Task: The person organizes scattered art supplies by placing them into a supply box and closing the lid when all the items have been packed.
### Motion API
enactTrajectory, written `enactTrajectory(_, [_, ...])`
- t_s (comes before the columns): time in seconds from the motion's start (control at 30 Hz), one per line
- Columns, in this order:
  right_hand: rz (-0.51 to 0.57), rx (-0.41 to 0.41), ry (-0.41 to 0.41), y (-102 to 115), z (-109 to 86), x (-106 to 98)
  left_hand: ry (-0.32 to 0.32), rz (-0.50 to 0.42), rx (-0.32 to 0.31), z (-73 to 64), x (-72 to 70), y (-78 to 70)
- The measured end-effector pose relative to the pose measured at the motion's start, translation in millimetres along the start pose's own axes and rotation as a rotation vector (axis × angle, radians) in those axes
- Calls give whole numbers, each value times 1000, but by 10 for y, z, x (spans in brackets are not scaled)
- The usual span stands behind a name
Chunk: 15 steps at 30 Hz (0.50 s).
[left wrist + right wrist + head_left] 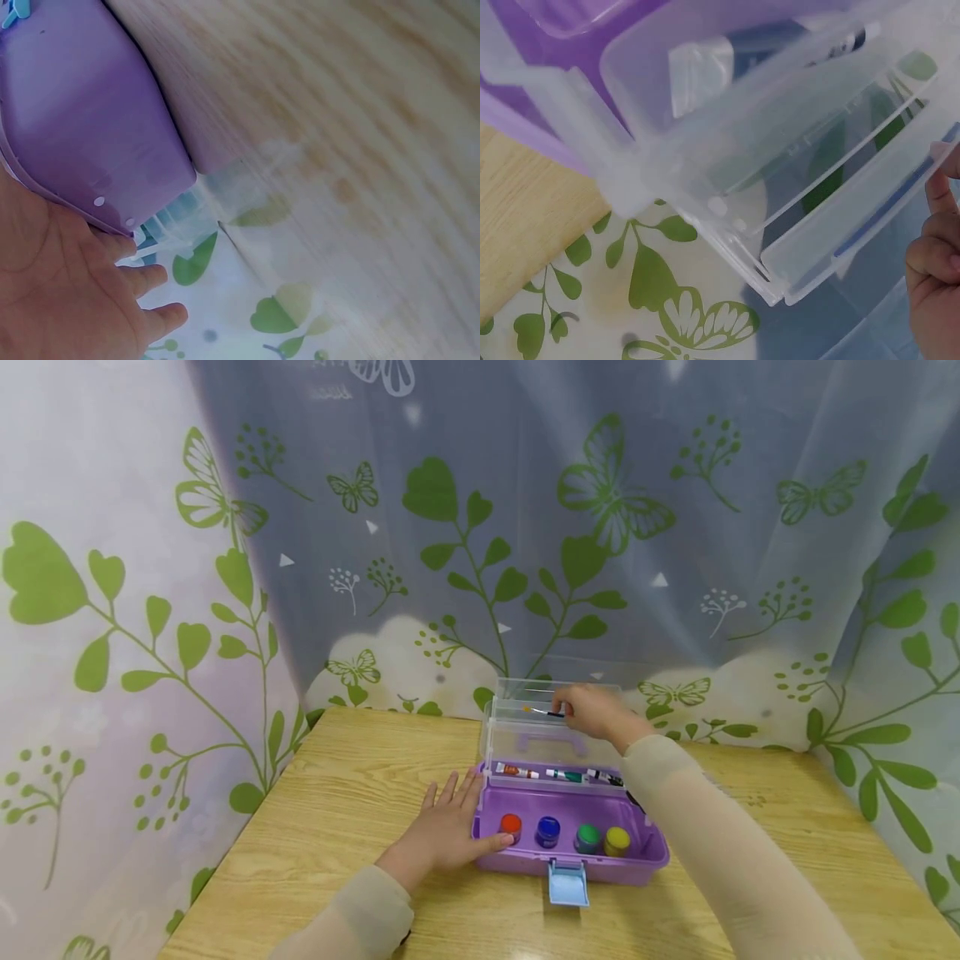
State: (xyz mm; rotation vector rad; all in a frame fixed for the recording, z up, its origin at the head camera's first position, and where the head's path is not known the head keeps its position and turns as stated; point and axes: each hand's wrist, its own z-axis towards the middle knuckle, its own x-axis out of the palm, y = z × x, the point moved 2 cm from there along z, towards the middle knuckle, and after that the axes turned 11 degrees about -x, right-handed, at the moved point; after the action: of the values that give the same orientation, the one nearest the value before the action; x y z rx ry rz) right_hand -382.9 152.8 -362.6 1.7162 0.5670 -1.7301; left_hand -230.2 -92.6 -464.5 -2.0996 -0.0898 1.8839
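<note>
A purple art box (495,862) stands open on the table. My left hand (444,833) rests against its left side with fingers straight, thumb over the front rim. Above the upper clear tray (517,693) at the back, my right hand (592,710) pinches a thin paintbrush (546,712) by its dark handle; the orange tip points left. In the right wrist view, the blue brush handle (900,196) lies along the tray. The lower clear tray holds paint tubes (517,771). Red, blue (548,832), green and yellow (617,841) paint jars sit in the box bottom.
A light blue latch (567,885) hangs down from the box front. The wood-grain table (390,760) runs back to a patterned curtain (465,635) close behind the raised lid and trays.
</note>
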Motion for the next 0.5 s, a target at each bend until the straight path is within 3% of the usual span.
enactTrajectory(0.5, [48, -19, 99, 53, 111, 17, -3, -12, 0, 19, 9, 24])
